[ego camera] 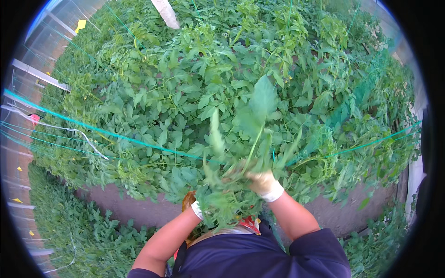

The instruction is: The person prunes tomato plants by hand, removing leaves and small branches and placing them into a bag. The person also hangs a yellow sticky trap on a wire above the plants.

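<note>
In front of my waist is a bunch of cut-looking green leafy shoots [222,205], loosely heaped. My right hand [262,182], in a pale glove with a white cuff, is closed around leafy stems [255,147] that point up and away from me; they are blurred. The leaves of the bunch cover my left hand, so its fingers are hidden; only its white cuff [197,210] shows at the left edge of the bunch. A brown-orange bag-like thing [188,201] lies beside that cuff. Tomato plants [194,93] with yellow flowers stand beyond both hands.
Green twine [139,141] runs across the row before me. Green netting [361,88] hangs at the right. Bare soil [132,208] lies between the plant rows. A white post [167,14] rises at the top, and a yellow card [81,25] hangs upper left.
</note>
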`<state>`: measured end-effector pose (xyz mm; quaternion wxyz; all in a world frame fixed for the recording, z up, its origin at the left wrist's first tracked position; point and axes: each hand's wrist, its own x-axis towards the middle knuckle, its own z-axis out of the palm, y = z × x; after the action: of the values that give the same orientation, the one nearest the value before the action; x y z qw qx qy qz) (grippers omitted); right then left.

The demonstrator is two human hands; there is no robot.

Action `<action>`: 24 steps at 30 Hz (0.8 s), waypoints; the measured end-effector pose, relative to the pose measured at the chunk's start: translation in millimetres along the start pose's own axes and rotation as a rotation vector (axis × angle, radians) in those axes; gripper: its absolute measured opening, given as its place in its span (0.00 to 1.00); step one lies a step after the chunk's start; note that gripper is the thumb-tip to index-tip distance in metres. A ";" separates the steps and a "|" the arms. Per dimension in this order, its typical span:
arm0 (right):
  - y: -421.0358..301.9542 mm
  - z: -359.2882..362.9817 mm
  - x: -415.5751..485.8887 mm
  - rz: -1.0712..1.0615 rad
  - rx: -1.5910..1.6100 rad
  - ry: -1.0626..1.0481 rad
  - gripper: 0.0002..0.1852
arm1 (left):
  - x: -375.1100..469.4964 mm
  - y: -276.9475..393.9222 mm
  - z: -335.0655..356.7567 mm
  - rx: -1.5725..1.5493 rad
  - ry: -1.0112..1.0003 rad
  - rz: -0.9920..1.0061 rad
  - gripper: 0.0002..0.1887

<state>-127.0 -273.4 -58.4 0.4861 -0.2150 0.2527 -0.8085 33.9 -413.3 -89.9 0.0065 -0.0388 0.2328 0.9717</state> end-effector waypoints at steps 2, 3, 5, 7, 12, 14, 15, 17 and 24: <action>4.3 14.7 1.6 -0.082 -0.557 -0.262 0.12 | -10.1 0.5 -0.5 0.027 0.049 0.032 0.24; 9.8 23.1 3.8 -0.103 -0.828 -0.300 0.14 | -13.6 -0.5 -2.6 0.069 0.090 0.050 0.23; 8.0 76.2 26.1 -0.118 -1.189 -0.346 0.16 | -31.0 0.2 -12.2 0.197 0.236 0.126 0.22; 9.3 106.6 50.3 -0.468 -1.472 -0.433 0.18 | -34.6 0.1 -18.9 0.313 0.367 0.238 0.21; -58.5 123.9 92.0 -0.245 -1.158 -0.283 0.21 | -27.1 29.3 -46.6 0.486 0.550 0.539 0.17; -67.8 113.0 101.6 -0.166 -1.052 -0.159 0.20 | -20.9 47.3 -51.8 0.520 0.537 0.595 0.16; -65.6 107.6 108.0 -0.156 -0.994 -0.161 0.20 | -16.7 55.2 -54.5 0.538 0.523 0.598 0.16; -50.7 84.3 117.1 -0.058 -1.034 -0.189 0.23 | 6.8 62.5 -47.5 0.598 0.485 0.491 0.17; -28.3 64.2 122.2 0.064 -1.341 -0.382 0.20 | 38.7 101.4 -38.8 0.409 0.325 0.136 0.20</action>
<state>-161.2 -384.2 21.6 0.3079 -0.5996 0.6137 -0.4111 -5.0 -521.5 -81.7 -0.0887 -0.1766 0.4244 0.8836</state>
